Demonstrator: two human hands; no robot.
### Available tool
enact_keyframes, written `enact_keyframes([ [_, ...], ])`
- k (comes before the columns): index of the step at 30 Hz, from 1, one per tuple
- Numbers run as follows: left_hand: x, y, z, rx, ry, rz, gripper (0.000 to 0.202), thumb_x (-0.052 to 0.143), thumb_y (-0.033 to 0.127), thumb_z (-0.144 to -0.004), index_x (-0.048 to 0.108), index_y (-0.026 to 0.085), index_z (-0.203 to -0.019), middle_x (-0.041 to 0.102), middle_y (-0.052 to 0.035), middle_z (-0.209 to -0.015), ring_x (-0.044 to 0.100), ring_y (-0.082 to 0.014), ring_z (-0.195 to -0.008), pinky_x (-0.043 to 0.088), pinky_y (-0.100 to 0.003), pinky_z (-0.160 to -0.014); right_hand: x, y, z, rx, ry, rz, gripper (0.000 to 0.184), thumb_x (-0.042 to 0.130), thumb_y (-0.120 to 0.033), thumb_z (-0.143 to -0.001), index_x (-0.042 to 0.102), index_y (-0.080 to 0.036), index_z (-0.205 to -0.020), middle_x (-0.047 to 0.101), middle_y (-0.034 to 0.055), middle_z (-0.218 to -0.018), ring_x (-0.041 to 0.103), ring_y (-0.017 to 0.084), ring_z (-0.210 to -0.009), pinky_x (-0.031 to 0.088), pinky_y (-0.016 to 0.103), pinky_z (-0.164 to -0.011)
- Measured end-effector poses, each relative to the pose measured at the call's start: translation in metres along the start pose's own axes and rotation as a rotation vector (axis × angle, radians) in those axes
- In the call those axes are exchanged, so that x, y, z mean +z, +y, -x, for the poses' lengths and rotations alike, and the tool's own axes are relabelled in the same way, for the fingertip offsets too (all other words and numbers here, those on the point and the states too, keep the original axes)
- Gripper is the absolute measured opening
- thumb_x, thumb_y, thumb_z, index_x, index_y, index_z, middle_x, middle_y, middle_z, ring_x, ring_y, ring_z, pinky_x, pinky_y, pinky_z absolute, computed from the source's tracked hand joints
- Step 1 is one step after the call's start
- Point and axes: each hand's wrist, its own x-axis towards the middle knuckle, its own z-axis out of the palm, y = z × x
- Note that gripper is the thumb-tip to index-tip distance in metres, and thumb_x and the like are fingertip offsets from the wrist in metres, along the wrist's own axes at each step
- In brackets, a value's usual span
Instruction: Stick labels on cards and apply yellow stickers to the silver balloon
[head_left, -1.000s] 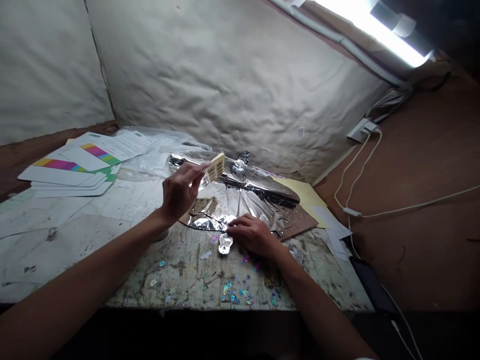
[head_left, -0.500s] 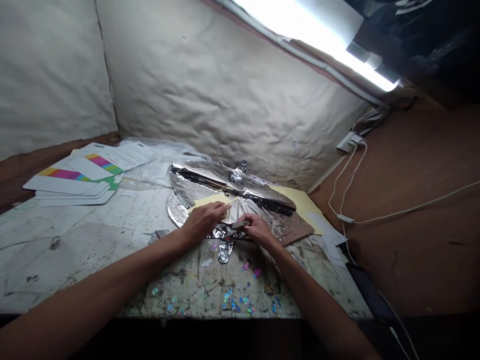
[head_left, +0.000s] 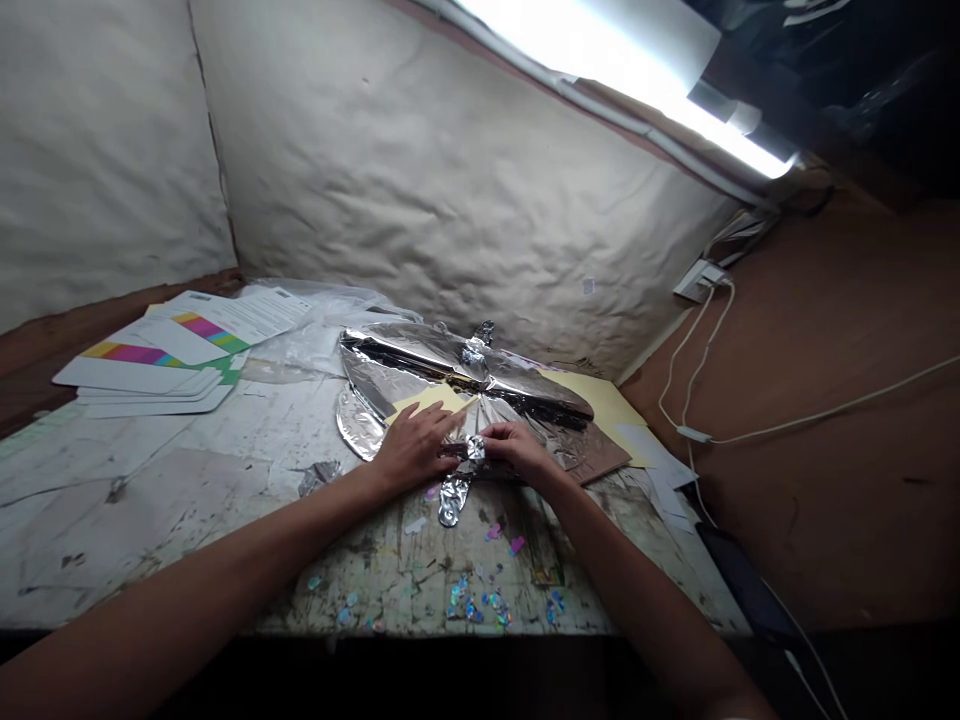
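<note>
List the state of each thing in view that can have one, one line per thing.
Silver foil sheet: creased, lying on the table
Foil knot: twisted, between the hands
Left hand: fingers spread on the foil sheet
Right hand: fingers against the foil knot
Fluorescent tube: lit
Sequins: scattered
Printed cards: stacked, slightly fanned

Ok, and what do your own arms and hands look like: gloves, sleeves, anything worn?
The left hand and right hand are bare, with no gloves, and no ring or watch shows. The left forearm and right forearm are bare too, with no sleeve in view.
</note>
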Motion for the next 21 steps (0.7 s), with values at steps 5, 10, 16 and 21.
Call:
enact_keyframes([
  [5, -0.004, 0.008, 0.002, -0.005, 0.048, -0.038, 0.082, 0.068, 0.056, -0.074, 0.042, 0.022, -0.143, 0.055, -0.0146, -0.137, 0.044, -0.0309, -0.133, 0.026, -0.051, -0.112, 0.000, 0.000, -0.011, -0.136, 0.174, 0.115, 0.034, 0.073, -0.048, -0.063, 0.059, -0.017, -0.063, 0.052, -0.0048, -0.056, 0.041, 0.008, -0.049, 0.032, 0.022, -0.049],
  [10, -0.019, 0.018, 0.001, -0.012, 0.166, -0.098, 0.097, 0.065, 0.058, -0.077, 0.021, 0.016, -0.152, 0.038, -0.0170, -0.150, 0.027, -0.0335, -0.143, 0.012, -0.053, -0.116, -0.023, -0.012, -0.044, -0.260, 0.302, 0.381, 0.031, 0.062, -0.048, -0.076, 0.062, -0.017, -0.069, 0.061, 0.0000, -0.059, 0.051, 0.013, -0.051, 0.036, 0.024, -0.050],
  [16, -0.022, 0.012, -0.001, 0.021, 0.221, -0.133, 0.105, 0.070, 0.050, -0.075, 0.010, 0.017, -0.154, 0.031, -0.0174, -0.154, 0.024, -0.0343, -0.144, 0.010, -0.052, -0.117, -0.073, -0.046, -0.120, -0.254, 0.386, 0.639, 0.025, 0.060, -0.034, -0.080, 0.066, -0.013, -0.068, 0.064, 0.0011, -0.058, 0.053, 0.013, -0.054, 0.037, 0.023, -0.055],
  [21, -0.017, 0.008, -0.002, 0.039, 0.114, -0.103, 0.116, 0.074, 0.054, -0.068, 0.007, 0.016, -0.154, 0.029, -0.0195, -0.154, 0.024, -0.0362, -0.144, 0.010, -0.057, -0.116, -0.096, -0.063, -0.177, -0.232, 0.477, 0.662, 0.013, 0.068, -0.022, -0.075, 0.069, -0.011, -0.069, 0.066, 0.0025, -0.062, 0.053, 0.012, -0.059, 0.036, 0.023, -0.059],
])
